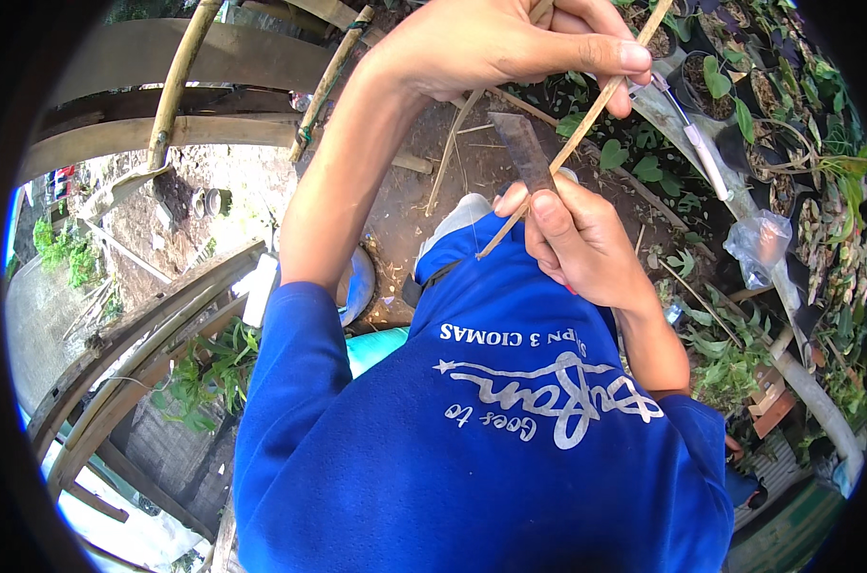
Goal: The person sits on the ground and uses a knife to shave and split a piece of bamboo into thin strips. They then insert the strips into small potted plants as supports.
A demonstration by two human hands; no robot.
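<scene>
A thin, light-brown stick (601,103), which looks like split bamboo, slants across in front of my body. My left hand (519,46) is closed on its upper part, thumb pressed along it. Lower down, my right hand (586,239) grips a knife with a broad, dull metal blade (521,143) pointing up and away. The right thumb lies against the stick, beside the blade's base, and the stick's lower end sticks out past the fingers over my blue shirt (433,401). Most of the knife's handle is hidden in the right palm.
Bamboo poles and planks (157,134) form a frame at the left. Potted leafy plants (720,86) line the right side, near a clear plastic bag (760,244) and a pale pole (825,420). Thin shavings and sticks lie on the dirt ground (395,205).
</scene>
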